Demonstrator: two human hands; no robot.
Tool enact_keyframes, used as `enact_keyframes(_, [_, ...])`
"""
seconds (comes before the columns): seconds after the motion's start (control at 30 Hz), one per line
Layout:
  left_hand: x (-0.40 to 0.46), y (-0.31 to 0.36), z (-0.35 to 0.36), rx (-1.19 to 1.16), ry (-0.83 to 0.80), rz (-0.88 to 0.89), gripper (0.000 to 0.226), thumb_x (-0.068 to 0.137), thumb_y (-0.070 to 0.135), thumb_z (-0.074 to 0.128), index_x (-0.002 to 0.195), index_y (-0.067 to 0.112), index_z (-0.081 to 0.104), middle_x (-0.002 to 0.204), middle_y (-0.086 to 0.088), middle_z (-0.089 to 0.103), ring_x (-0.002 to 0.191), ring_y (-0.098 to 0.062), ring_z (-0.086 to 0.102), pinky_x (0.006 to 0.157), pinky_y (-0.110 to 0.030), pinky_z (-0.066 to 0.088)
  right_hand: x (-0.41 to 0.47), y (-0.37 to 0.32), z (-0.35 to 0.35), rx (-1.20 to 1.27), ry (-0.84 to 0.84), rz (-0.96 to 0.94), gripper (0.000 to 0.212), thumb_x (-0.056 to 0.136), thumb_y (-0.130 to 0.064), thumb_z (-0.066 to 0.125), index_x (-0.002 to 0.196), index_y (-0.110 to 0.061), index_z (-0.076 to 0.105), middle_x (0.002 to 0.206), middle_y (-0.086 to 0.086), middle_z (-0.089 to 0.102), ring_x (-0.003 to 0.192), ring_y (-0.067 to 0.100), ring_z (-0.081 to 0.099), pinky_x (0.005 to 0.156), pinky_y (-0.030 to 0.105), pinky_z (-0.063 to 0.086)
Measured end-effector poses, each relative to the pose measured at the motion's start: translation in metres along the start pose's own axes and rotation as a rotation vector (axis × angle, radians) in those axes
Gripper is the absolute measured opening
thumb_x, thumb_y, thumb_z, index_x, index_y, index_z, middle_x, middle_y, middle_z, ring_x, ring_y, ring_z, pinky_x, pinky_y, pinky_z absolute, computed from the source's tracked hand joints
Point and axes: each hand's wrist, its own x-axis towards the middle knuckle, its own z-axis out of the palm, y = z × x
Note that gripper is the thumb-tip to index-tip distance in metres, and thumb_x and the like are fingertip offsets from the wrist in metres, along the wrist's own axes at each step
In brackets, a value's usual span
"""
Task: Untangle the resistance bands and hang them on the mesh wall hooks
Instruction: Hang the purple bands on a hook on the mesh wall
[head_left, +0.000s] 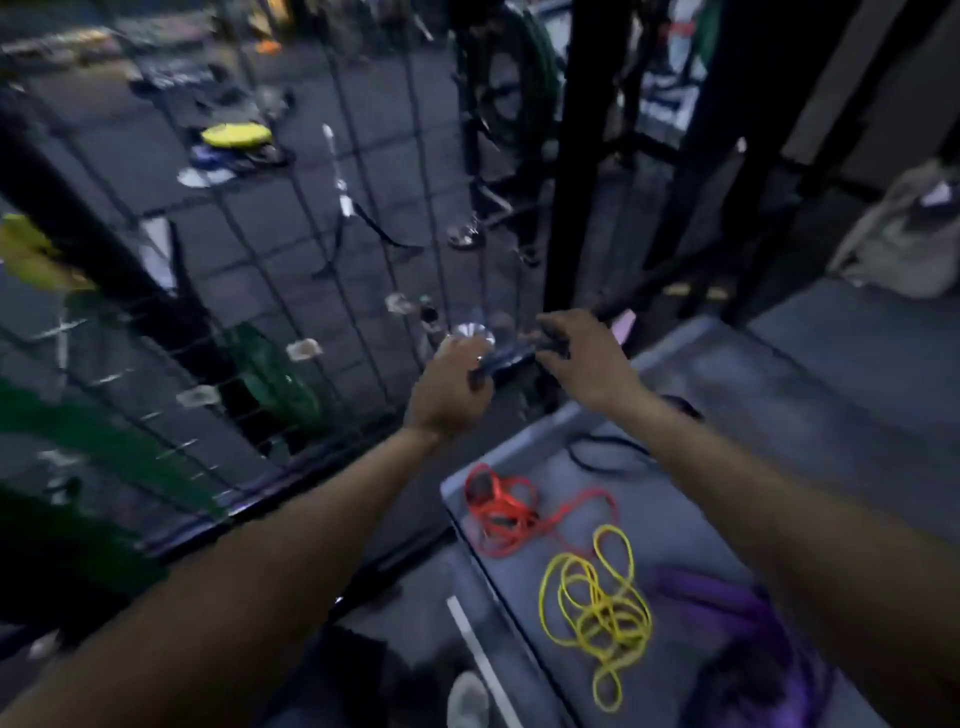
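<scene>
Against the mesh wall (291, 244), just beyond the far left corner of the grey table (810, 415), a dark blue band (506, 358) is held stretched between both hands. The left hand (449, 395) is curled round one end of it; the fingers of the right hand (582, 358) are bent onto the other end, though the blur leaves the exact grip unclear. The band seems to be kept taut and level so that it can be slipped over a hook (304, 349) on the mesh, which is judged to be the step in hand.

Three bands are left on the table near its left edge. The orange band (511, 514) lies in a loose knot of flat loops. The yellow band (597, 608), thin and cord-like, is heaped in overlapping coils just nearer. The purple band (727, 603), broad and flat, lies beside the yellow one. All three are judged still to need untangling. Green bands (275, 374) already hang on the mesh.
</scene>
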Motion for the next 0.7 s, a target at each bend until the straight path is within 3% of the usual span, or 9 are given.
enact_keyframes(0.07, [0.008,-0.012,0.042,-0.013,-0.124,-0.026,0.051,0.072,0.019,0.045,0.118,0.000,0.058,0.117,-0.020,0.055,0.109,-0.030,0.054,0.086,-0.017,0.034,-0.013,0.041,0.015,0.004,0.013,0.109,0.042,0.085,-0.005,0.060,0.126,-0.001,0.054,0.123,0.022,0.054,0.117,0.033,0.050,0.100,0.028,0.032])
enact_keyframes(0.13, [0.014,-0.033,0.083,0.043,-0.237,-0.013,0.046,0.075,0.019,0.046,0.117,0.006,0.058,0.116,-0.014,0.055,0.110,-0.026,0.051,0.088,-0.024,0.036,-0.023,0.078,0.034,-0.020,-0.001,0.195,0.041,0.084,-0.007,0.059,0.124,0.000,0.056,0.123,0.023,0.056,0.117,0.034,0.050,0.098,0.028,0.031])
enact_keyframes(0.33, [0.006,-0.104,0.191,0.039,-0.373,-0.040,0.039,0.077,0.005,0.058,0.116,0.009,0.059,0.114,-0.010,0.056,0.109,-0.026,0.055,0.090,-0.027,0.038,-0.064,0.178,0.101,-0.009,-0.039,0.455,0.046,0.082,-0.019,0.054,0.123,0.002,0.056,0.123,0.023,0.057,0.117,0.034,0.050,0.101,0.034,0.033])
enact_keyframes(0.43, [0.005,-0.109,0.240,0.049,-0.479,0.017,0.042,0.076,0.001,0.058,0.117,0.007,0.060,0.118,-0.012,0.056,0.111,-0.026,0.054,0.091,-0.020,0.033,-0.096,0.220,0.127,-0.006,-0.024,0.588,0.044,0.082,-0.018,0.059,0.119,0.006,0.057,0.116,0.026,0.059,0.112,0.037,0.054,0.100,0.037,0.037])
enact_keyframes(0.5, [0.001,-0.108,0.274,0.048,-0.561,0.084,0.041,0.077,0.004,0.057,0.118,0.004,0.059,0.118,-0.016,0.056,0.110,-0.030,0.054,0.092,-0.024,0.033,-0.116,0.248,0.141,0.008,0.006,0.642,0.051,0.076,-0.024,0.053,0.115,0.007,0.060,0.111,0.027,0.060,0.107,0.038,0.056,0.097,0.037,0.039])
enact_keyframes(0.63, [-0.014,-0.103,0.343,0.065,-0.711,0.179,0.039,0.080,0.008,0.052,0.117,0.002,0.057,0.116,-0.018,0.057,0.110,-0.031,0.053,0.092,-0.027,0.033,-0.158,0.297,0.153,0.004,0.001,0.805,0.043,0.081,-0.002,0.060,0.123,0.002,0.056,0.124,0.022,0.057,0.119,0.032,0.051,0.100,0.025,0.030])
enact_keyframes(0.7, [-0.024,-0.098,0.375,0.059,-0.771,0.176,0.042,0.079,0.013,0.050,0.120,0.005,0.056,0.119,-0.016,0.055,0.112,-0.029,0.052,0.094,-0.027,0.034,-0.182,0.321,0.158,-0.006,0.029,0.854,0.041,0.079,-0.002,0.061,0.120,0.000,0.059,0.123,0.020,0.059,0.118,0.032,0.051,0.100,0.029,0.032])
